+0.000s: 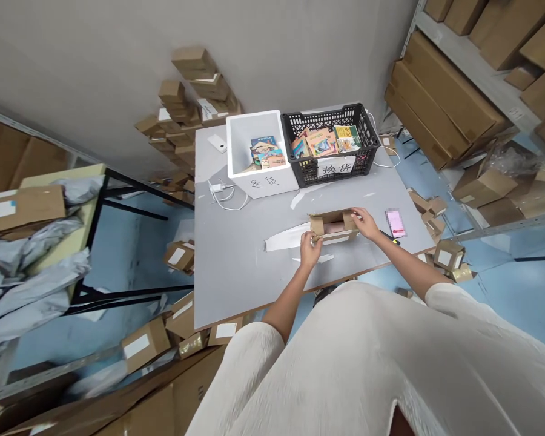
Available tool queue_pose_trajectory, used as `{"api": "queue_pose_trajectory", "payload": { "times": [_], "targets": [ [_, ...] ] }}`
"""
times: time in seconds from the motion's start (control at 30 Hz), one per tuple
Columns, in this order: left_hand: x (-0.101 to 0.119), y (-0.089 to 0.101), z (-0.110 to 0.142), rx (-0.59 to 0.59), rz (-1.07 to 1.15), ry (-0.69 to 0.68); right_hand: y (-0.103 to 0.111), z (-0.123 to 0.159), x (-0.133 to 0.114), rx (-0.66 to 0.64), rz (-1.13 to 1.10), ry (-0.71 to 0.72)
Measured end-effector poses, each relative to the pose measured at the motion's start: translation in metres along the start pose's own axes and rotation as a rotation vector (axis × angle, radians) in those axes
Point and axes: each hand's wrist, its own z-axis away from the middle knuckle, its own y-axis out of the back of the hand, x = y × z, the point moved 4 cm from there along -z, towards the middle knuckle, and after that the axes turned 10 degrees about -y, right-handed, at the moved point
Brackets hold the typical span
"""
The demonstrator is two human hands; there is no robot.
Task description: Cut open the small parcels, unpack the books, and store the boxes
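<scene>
A small opened cardboard box (333, 224) lies on the grey table (245, 266) in front of me, flaps up at both ends. My left hand (309, 248) grips its left end, fingers curled round the flap. My right hand (364, 221) holds the right end, fingers closed on the edge. Something reddish shows inside the box. A long strip of white tape or paper (284, 238) lies on the table just left of the box.
Behind the box stand a white foam bin (254, 151) and a black plastic crate (329, 142), both holding colourful booklets. A pink item (395, 222) lies to the right, a white charger and cable (222, 192) to the left. Cardboard boxes litter the floor and fill the shelves.
</scene>
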Motion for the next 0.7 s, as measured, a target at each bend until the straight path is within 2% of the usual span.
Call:
{"api": "queue_pose_trajectory", "payload": {
  "times": [0.17,0.43,0.57,0.7],
  "targets": [
    [0.016,0.010,0.003,-0.196,-0.066,0.009,-0.007,-0.015,-0.008,-0.059,0.154,-0.004],
    [0.022,0.017,0.010,-0.359,-0.227,-0.135,-0.018,-0.033,0.002,-0.213,0.437,-0.080],
    [0.028,0.014,0.004,-0.453,-0.350,-0.198,-0.025,-0.032,0.003,-0.209,0.538,-0.072],
    [0.033,0.001,-0.017,-0.558,-0.395,-0.236,-0.037,-0.027,0.004,-0.176,0.601,-0.044]
  ]
}}
